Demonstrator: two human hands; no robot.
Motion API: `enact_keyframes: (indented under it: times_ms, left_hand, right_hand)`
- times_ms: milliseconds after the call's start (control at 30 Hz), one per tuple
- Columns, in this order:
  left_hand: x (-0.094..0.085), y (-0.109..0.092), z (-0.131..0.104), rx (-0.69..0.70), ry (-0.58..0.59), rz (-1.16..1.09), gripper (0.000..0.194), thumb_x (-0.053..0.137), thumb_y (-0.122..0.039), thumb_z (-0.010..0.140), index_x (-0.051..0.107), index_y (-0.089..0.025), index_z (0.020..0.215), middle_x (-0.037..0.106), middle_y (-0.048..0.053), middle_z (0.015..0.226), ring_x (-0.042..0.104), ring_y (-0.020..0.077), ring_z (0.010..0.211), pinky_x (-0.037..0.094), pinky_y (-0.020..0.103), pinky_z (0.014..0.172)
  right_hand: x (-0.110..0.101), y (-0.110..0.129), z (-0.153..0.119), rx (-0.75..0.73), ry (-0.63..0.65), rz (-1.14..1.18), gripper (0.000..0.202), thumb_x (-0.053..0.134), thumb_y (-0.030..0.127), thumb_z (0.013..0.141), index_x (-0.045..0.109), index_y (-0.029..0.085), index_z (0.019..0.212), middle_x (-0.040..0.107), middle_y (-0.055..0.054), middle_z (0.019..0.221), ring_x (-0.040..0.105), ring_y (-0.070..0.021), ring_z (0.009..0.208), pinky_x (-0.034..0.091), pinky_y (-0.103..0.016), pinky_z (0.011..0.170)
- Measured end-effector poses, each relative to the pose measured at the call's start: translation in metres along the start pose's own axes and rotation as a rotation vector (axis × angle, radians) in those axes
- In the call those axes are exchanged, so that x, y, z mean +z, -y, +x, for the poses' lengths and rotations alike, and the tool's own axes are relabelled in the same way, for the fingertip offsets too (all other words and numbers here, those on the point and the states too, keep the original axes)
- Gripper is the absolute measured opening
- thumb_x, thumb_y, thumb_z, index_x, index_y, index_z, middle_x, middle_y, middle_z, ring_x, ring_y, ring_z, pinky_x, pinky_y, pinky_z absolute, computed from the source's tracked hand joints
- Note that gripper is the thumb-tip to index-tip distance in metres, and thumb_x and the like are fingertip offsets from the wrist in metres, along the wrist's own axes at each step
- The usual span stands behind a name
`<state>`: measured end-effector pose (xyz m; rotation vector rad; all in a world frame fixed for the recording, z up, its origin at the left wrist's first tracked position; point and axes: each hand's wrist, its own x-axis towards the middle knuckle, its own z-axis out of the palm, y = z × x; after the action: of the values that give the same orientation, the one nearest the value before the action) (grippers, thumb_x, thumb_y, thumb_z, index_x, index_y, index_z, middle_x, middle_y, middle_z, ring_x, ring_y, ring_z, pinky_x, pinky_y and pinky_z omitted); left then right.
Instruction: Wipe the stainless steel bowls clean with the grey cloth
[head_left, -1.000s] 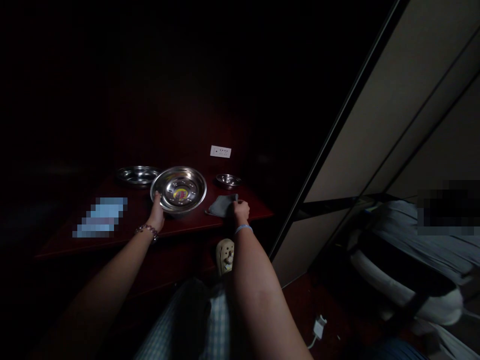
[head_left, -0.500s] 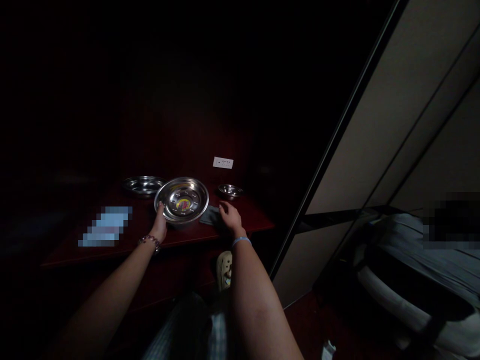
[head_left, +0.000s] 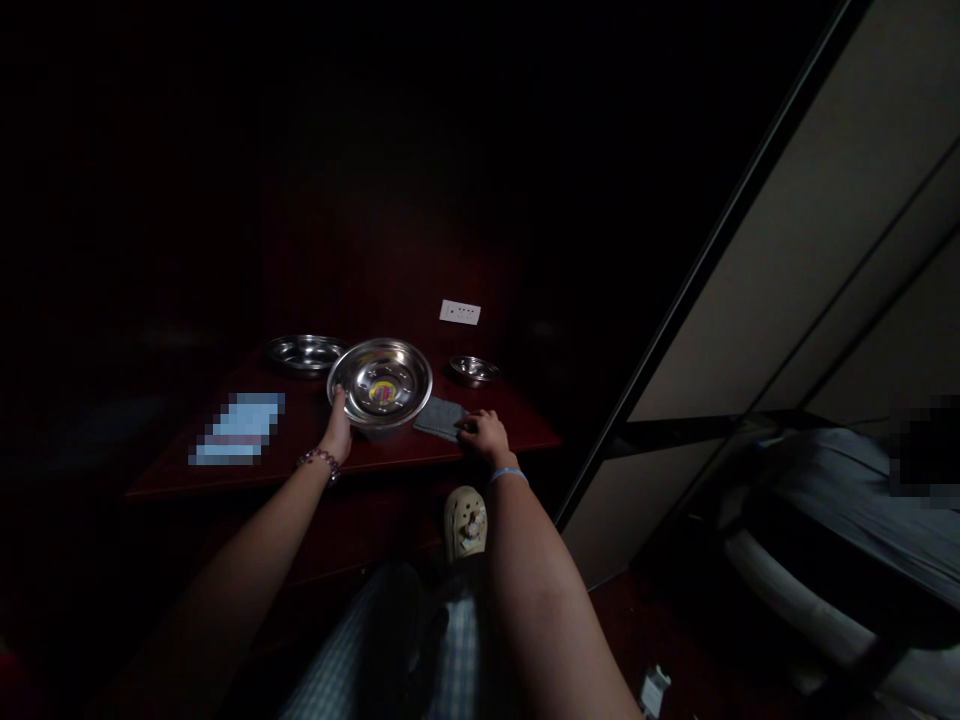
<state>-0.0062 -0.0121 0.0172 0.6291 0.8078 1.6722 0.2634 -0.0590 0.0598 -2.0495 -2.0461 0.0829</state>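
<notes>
My left hand (head_left: 337,432) pinches the near rim of the light, stiff, slippery steel bowl (head_left: 380,381), while my right hand (head_left: 484,436) lies flat, fingers loose, on the soft grey cloth (head_left: 440,417).

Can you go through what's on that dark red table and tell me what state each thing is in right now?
Large round steel bowl: upright, sticker inside, left hand on its rim.
Grey folded cloth: flat, right hand touching it.
Shallow steel plate: upright, untouched.
Small steel dish: upright, untouched.
</notes>
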Motion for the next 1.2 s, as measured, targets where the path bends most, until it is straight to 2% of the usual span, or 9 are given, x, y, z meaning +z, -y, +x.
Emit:
enact_keyframes:
  times_ms: [167,300,567,700,867,1000,1100,1200]
  left_hand:
    - [0.000,-0.001,-0.001,0.009,0.028,-0.005,0.059,0.042,-0.052,0.116,0.069,-0.016,0.154,0.066,0.014,0.164,0.053,0.0247,0.161,0.034,0.041,0.137]
    - [0.001,-0.003,-0.003,0.000,0.017,0.004,0.060,0.038,-0.050,0.118,0.065,-0.016,0.159,0.065,0.013,0.165,0.052,0.0222,0.162,0.033,0.038,0.137]
    - [0.003,-0.006,-0.007,-0.016,0.017,0.021,0.060,0.037,-0.050,0.118,0.066,-0.018,0.159,0.066,0.015,0.164,0.054,0.0243,0.160,0.035,0.039,0.136]
    - [0.004,-0.007,-0.007,-0.004,-0.010,0.030,0.059,0.039,-0.048,0.117,0.063,-0.019,0.162,0.063,0.014,0.167,0.053,0.0233,0.161,0.034,0.039,0.136]
    - [0.002,-0.005,-0.005,-0.007,-0.004,0.036,0.059,0.039,-0.051,0.117,0.065,-0.020,0.161,0.066,0.012,0.164,0.055,0.0228,0.160,0.035,0.039,0.136]
    - [0.001,-0.004,-0.004,-0.002,0.005,0.031,0.059,0.040,-0.051,0.117,0.065,-0.019,0.160,0.067,0.014,0.163,0.056,0.0231,0.159,0.035,0.039,0.136]
    - [0.002,-0.004,-0.005,0.006,0.021,0.028,0.061,0.038,-0.052,0.117,0.065,-0.017,0.160,0.064,0.015,0.165,0.053,0.0233,0.161,0.034,0.039,0.136]
    - [0.002,-0.004,-0.006,0.002,0.019,0.025,0.061,0.038,-0.053,0.117,0.066,-0.018,0.158,0.065,0.016,0.164,0.054,0.0249,0.160,0.036,0.041,0.135]
  right_hand:
    - [0.002,0.001,0.001,-0.018,0.032,0.028,0.034,0.073,0.034,0.104,0.083,0.033,0.137,0.075,-0.005,0.148,0.058,-0.0274,0.142,0.046,-0.034,0.119]
    - [0.004,-0.001,0.000,-0.037,0.052,0.078,0.038,0.073,0.031,0.103,0.081,0.031,0.141,0.075,-0.003,0.150,0.061,-0.0257,0.142,0.046,-0.032,0.120]
    - [0.001,0.003,-0.001,0.007,0.056,0.050,0.045,0.073,0.027,0.101,0.078,0.033,0.145,0.076,-0.004,0.147,0.066,-0.0242,0.138,0.047,-0.030,0.119]
    - [-0.002,0.007,-0.001,0.035,-0.004,0.031,0.039,0.066,0.026,0.105,0.080,0.032,0.141,0.075,-0.006,0.146,0.065,-0.0248,0.136,0.049,-0.031,0.115]
    - [-0.010,0.014,0.000,-0.016,-0.146,-0.010,0.038,0.057,0.024,0.109,0.076,0.028,0.141,0.073,-0.007,0.147,0.059,-0.0254,0.139,0.049,-0.032,0.115]
    - [-0.016,0.019,0.000,-0.033,-0.199,-0.054,0.035,0.053,0.024,0.110,0.077,0.023,0.136,0.074,-0.010,0.144,0.058,-0.0267,0.138,0.047,-0.033,0.116]
    - [-0.017,0.022,-0.002,-0.018,-0.174,-0.058,0.035,0.051,0.028,0.111,0.080,0.021,0.131,0.077,-0.012,0.141,0.061,-0.0277,0.138,0.047,-0.033,0.116]
    - [-0.015,0.023,-0.003,0.063,-0.088,-0.015,0.038,0.052,0.036,0.112,0.084,0.021,0.126,0.079,-0.014,0.135,0.067,-0.0289,0.132,0.050,-0.034,0.112]
